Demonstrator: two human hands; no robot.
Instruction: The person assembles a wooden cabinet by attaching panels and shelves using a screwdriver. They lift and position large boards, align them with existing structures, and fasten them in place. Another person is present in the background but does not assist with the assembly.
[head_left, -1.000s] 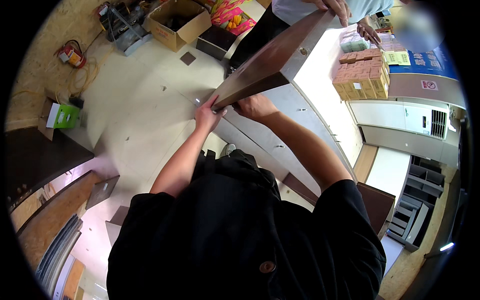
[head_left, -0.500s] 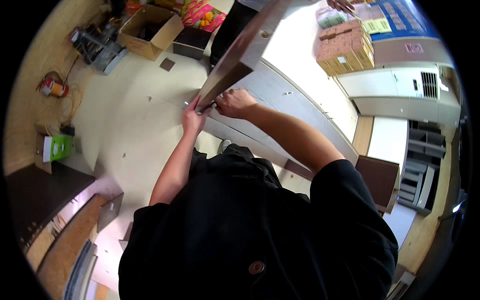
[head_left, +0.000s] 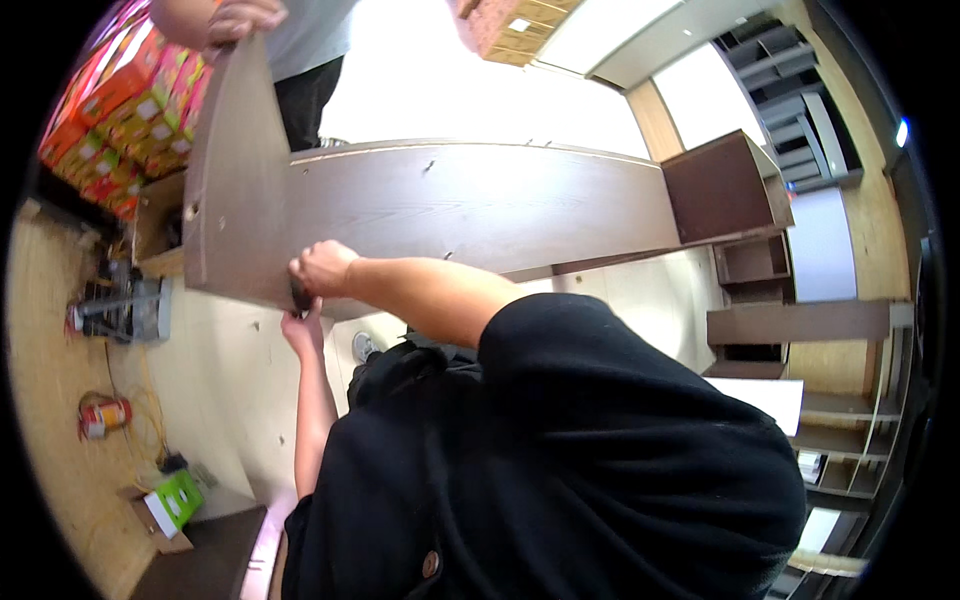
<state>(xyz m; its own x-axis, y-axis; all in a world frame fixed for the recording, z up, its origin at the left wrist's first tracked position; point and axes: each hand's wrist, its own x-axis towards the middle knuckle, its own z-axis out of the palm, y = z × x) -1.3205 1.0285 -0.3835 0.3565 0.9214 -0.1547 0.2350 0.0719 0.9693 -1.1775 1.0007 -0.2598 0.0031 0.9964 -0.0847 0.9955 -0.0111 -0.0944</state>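
A brown wood-grain end panel [head_left: 238, 190] stands at the left, meeting the end of a long brown board [head_left: 490, 205] with small metal pins sticking up from it. At the near lower corner, where the two panels meet, my right hand [head_left: 330, 268] is closed, with a small dark piece showing beneath its fingers; I cannot make out its kind. Just below, my left hand [head_left: 303, 328] grips the end panel's near edge, its fingertips partly hidden. Another person's hand [head_left: 245, 18] holds the far top edge of the end panel.
A dark brown box-like unit [head_left: 725, 190] sits at the long board's right end. Colourful cartons [head_left: 135, 100] are stacked at far left, by an open cardboard box [head_left: 160, 215]. A fire extinguisher [head_left: 103, 415] and a green box [head_left: 175, 500] are on the left.
My view has swung to the right and closer over the board, bringing its pinned face and the other person's hand on the end panel into sight. Both my hands stay at the corner.
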